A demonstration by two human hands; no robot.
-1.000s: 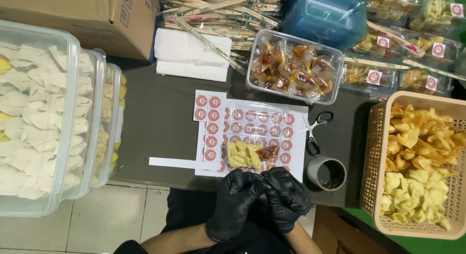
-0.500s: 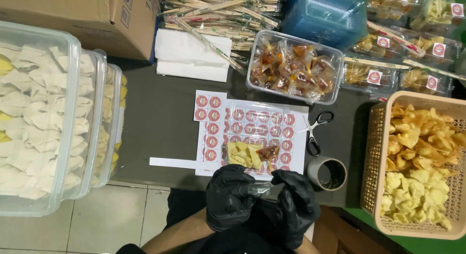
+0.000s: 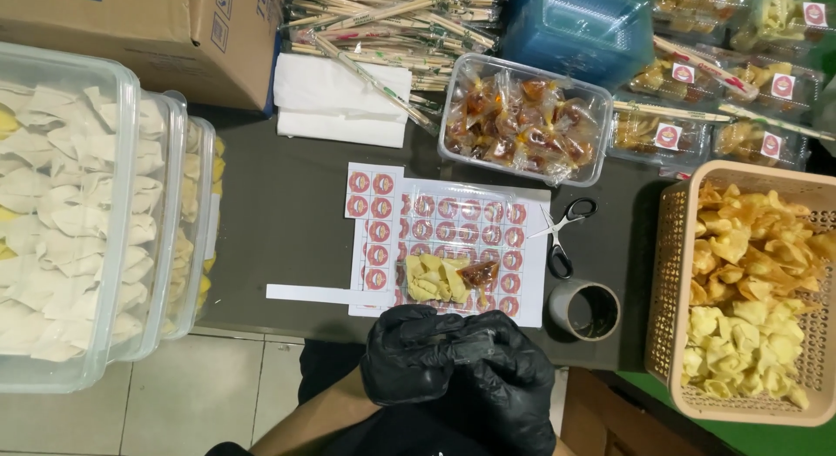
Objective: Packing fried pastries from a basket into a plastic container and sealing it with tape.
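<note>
At lower centre, the left hand (image 3: pixel 409 356) and right hand (image 3: pixel 505 378) (black-gloved) are pressing together, grip contents unclear, below the filled clear pack (image 3: pixel 444 277) resting on the sticker sheet (image 3: pixel 453 229).

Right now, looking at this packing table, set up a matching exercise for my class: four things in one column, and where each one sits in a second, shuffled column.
Things:
1. scissors
2. basket of fried chips
3. sauce packets
4. white napkins

Places:
A. in a clear tub above the sticker sheet
B. at the table's right edge
C. just right of the sticker sheet
D. beside the cardboard box

Pairs: 1-C, 2-B, 3-A, 4-D
</note>
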